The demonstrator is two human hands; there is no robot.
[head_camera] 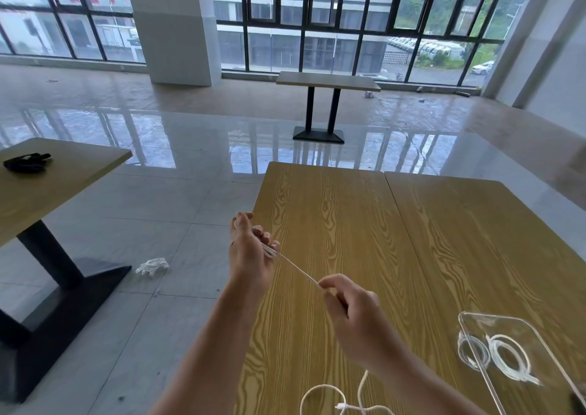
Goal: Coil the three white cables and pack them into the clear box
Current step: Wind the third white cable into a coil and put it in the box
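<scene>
Third white cable (298, 268) stretched taut between hands above tabletop (348, 224) edge; several loops already wound round left hand (250, 252), fingers closed on them. Right hand (345, 300) pinches the running strand; loose tail (326, 397) trails on the wood below. Two coiled cables (494, 356) lie inside clear box (507, 325), at right. Judgement: keep light tension, feed equal-sized loops, watch the tail's connector for snags.
</scene>
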